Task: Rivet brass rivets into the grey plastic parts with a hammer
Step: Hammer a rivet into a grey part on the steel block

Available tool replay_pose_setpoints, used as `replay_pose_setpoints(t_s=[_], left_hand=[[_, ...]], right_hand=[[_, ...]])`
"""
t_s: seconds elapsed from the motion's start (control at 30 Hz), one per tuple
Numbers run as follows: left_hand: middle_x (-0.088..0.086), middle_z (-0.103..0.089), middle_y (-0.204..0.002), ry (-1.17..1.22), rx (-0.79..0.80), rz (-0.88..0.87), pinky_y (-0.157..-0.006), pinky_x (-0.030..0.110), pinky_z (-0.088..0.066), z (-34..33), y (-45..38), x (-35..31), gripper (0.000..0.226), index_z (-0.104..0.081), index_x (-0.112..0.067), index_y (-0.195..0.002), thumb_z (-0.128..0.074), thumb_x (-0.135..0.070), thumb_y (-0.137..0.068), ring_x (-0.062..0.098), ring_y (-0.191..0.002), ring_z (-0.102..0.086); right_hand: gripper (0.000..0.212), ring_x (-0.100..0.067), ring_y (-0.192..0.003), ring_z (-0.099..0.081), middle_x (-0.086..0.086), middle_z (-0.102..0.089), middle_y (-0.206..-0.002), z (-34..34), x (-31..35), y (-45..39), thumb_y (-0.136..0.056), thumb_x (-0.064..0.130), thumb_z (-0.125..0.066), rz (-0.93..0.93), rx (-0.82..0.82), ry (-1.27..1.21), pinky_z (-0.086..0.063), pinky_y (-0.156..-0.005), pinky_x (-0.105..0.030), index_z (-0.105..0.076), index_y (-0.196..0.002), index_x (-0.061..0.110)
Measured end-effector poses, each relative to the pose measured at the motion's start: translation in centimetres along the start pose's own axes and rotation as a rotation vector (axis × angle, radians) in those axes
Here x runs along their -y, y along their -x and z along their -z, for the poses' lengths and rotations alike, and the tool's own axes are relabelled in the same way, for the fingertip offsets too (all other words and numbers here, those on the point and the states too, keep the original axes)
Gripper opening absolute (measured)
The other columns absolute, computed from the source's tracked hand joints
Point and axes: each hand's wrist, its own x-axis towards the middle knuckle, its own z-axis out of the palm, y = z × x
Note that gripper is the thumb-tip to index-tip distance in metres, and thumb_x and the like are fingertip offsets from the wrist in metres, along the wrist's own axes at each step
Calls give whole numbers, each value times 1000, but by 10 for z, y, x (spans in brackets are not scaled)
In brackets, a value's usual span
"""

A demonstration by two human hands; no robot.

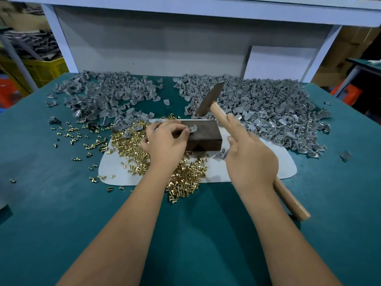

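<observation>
Both hands point(165, 139) point(250, 159) crowd the block's point(203, 131) top edge.

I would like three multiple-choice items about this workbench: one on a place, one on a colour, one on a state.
1. Where does the grey plastic part pinched by the left hand lie?
A. on the dark block
B. in the yellow crate
C. on the shelf

2. What colour is the table cover?
A. red
B. teal
C. white

3. How is the hammer?
A. lying flat
B. raised in the right hand
C. hanging up

Key: 1 A, the part rests on the block's top; 2 B, teal surrounds the white mat; 3 B, its head is above the block.
</observation>
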Motion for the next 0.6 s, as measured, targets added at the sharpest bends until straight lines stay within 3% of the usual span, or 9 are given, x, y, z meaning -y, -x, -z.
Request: replay_pose_setpoints(t_s=[0.17, 0.3, 0.43, 0.5, 0.6], left_hand=[[-28, -60, -116, 59, 41, 28, -98, 38, -15, 4, -3, 0, 10, -67, -40, -82, -63, -40, -91, 12, -130, -27], [-29, -59, -116, 71, 59, 43, -99, 37, -14, 5, -4, 0, 12, -64, -41, -79, -63, -40, -91, 12, -130, -26], [-29, -59, -117, 81, 66, 52, -103, 39, -15, 6, -5, 0, 12, -64, -42, -79, -64, -41, -90, 12, -131, -27], [-31, -57, -112, 82, 73, 47, -103, 39, -15, 7, -5, 0, 16, -62, -44, -75, -64, -42, -90, 12, -131, -27], [-32, -55, -112, 65, 82, 30, -103, 40, -15, 8, -3, -1, 18, -62, -45, -72, -64, -42, -90, 12, -132, -26]], right_hand=[[47, -20, -50, -34, -6, -42, -93, -4, -24, -16, -97, 22, -49, -105, -65, 36, -26, -47, -28, -41, -140, 37], [41, -31, -67, -47, -12, -55, -102, -12, -38, -23, -96, 22, -49, -188, 60, 82, -29, -54, -32, -43, -136, 30], [21, -35, -91, -57, -13, -64, -96, -19, -43, -24, -93, 22, -49, -172, 177, 151, -34, -62, -32, -60, -109, 16], [21, -35, -95, -55, -14, -62, -98, -21, -41, -23, -91, 21, -50, -163, 185, 195, -34, -65, -33, -64, -105, 12], [26, -34, -105, -46, -14, -52, -113, -22, -36, -21, -89, 21, -56, -122, 83, 218, -36, -82, -38, -66, -111, 12]])
